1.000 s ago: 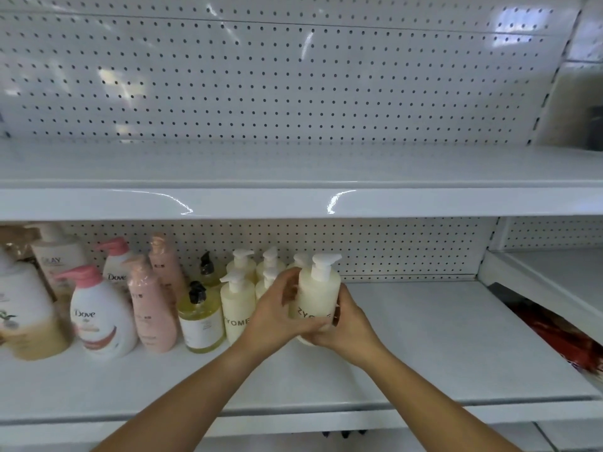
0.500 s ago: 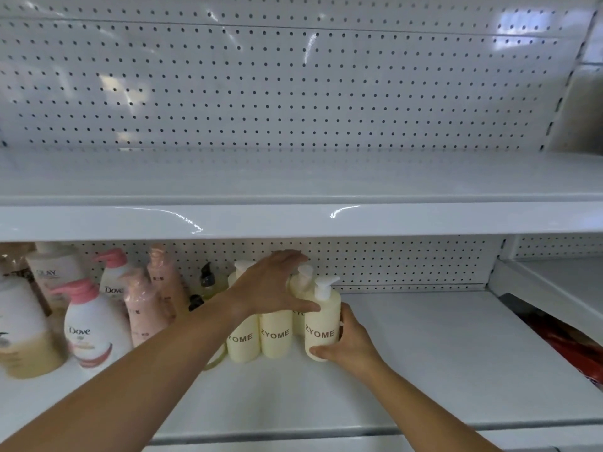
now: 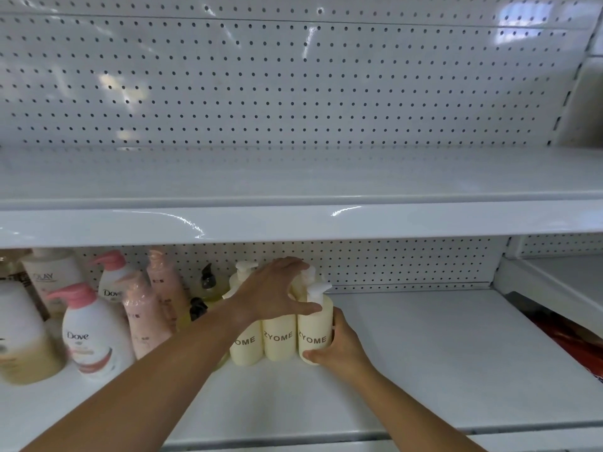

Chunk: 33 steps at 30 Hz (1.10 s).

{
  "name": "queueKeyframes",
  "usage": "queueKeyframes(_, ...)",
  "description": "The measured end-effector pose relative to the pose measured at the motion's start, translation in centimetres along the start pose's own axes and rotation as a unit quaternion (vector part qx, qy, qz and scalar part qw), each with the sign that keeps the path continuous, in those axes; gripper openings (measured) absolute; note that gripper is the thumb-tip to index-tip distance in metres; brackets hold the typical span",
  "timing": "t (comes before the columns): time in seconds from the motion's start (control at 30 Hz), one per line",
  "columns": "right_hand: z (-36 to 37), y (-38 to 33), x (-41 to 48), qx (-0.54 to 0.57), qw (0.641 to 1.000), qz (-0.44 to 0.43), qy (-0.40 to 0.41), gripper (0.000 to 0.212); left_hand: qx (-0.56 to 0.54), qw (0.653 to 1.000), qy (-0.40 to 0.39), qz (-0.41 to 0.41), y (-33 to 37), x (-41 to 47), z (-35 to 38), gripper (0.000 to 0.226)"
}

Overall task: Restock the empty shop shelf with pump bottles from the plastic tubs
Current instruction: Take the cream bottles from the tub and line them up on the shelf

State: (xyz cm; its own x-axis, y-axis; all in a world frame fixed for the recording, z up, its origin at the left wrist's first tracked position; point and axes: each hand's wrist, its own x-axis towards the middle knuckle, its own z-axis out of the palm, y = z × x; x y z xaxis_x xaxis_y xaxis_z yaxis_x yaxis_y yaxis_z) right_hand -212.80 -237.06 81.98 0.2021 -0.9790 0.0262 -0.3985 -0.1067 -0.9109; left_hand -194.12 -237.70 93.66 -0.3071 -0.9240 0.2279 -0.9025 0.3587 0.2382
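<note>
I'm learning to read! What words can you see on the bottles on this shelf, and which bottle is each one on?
"ZYOME": on the cream pump bottle that the right hand holds.
"ZYOME": on the middle cream bottle.
"OME": on the left cream bottle, start hidden.
"Dove": on the front pink-pump bottle.
"Dov": on the rear pink-pump bottle, rest hidden.
"OLAY": on the tall white bottle.
Print on the pink bottles: too blurred to read.

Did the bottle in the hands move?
Yes. The held bottle went back and down: before, it was lifted in front of the row; now it stands on the shelf beside the other cream bottles.
</note>
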Motion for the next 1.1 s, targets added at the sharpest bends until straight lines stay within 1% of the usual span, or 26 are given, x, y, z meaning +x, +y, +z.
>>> queueKeyframes(0.3,0.5,0.4,0.0,0.003,1.000,0.004,0.009,0.084,-0.002,1.000,0.011,-0.003,0.1,-0.1,0.6,0.093)
queueKeyframes(0.43,0.5,0.3,-0.1,-0.011,1.000,0.001,-0.006,0.068,0.001,1.000,0.003,-0.007,0.1,-0.1,0.8,0.096)
queueKeyframes(0.67,0.1,0.7,-0.3,-0.029,0.999,-0.008,-0.028,0.057,0.003,1.000,0.009,-0.008,0.0,-0.1,1.3,0.099)
queueKeyframes(0.73,-0.6,0.6,-0.4,-0.040,0.998,-0.007,-0.050,0.065,0.001,1.000,0.010,-0.010,-0.2,-0.2,1.3,0.097)
queueKeyframes(0.8,-2.0,0.2,-0.5,-0.070,0.995,-0.003,-0.067,0.084,0.000,1.000,0.016,-0.007,-0.6,-0.6,0.9,0.091)
queueKeyframes(0.87,-4.0,-0.3,-0.5,-0.125,0.989,0.004,-0.073,0.103,0.002,0.999,0.040,-0.001,-1.1,-1.1,0.4,0.077)
queueKeyframes(0.9,-5.3,-0.8,-0.6,-0.149,0.986,0.004,-0.074,0.101,0.000,0.999,0.053,-0.003,-1.3,-1.5,0.1,0.071)
queueKeyframes(1.0,-9.6,-2.2,-0.8,-0.198,0.979,-0.009,-0.035,0.071,-0.019,0.996,0.085,-0.032,-1.6,-3.3,-0.7,0.066)
queueKeyframes(1.03,-10.9,-2.8,-0.9,-0.199,0.980,-0.017,-0.015,0.064,-0.016,0.995,0.094,-0.042,-1.6,-4.1,-1.0,0.065)
queueKeyframes(1.1,-12.9,-4.2,-0.9,-0.197,0.979,-0.041,0.013,0.056,-0.004,0.992,0.109,-0.057,-1.9,-5.9,-1.6,0.061)
